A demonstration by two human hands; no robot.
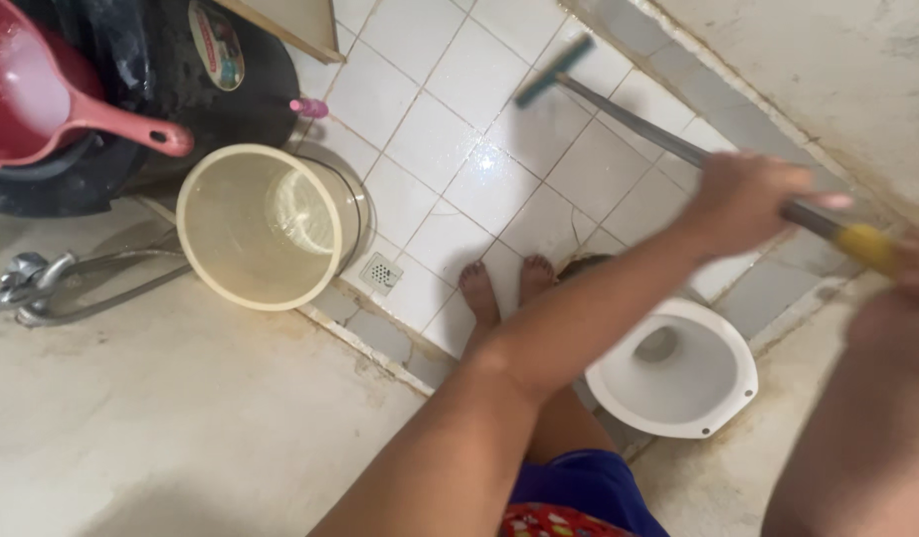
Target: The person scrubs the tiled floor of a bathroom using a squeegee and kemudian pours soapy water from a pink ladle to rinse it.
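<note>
**Both hands on a long floor wiper above a wet tiled floor**

The left hand [748,199] has its grip wrapped round the grey metal handle of the floor wiper [668,139], fingers curled over the shaft. The right hand [912,268] sits further up the same handle, beside the yellow sleeve near its end; it is blurred and half cut off by the picture's edge, so I cannot tell how tightly its grip closes there.

Taking the white toilet bowl [678,373] as the landmark: the handle runs slantwise above it, from the hands at the upper right of the bowl out to the teal wiper head [551,70], which lies on the white floor tiles [479,109] well beyond the bowl, towards the far wall. The person's two bare feet [504,288] stand on the tiles just left of the bowl. Further left of it stands a cream plastic bucket [266,224], with a small floor drain [381,272] between bucket and feet. Beyond the bucket, far from the bowl, a red dipper [52,94] rests in a black tub [181,89]. A metal tap [27,283] with hoses shows at the left edge.
</note>
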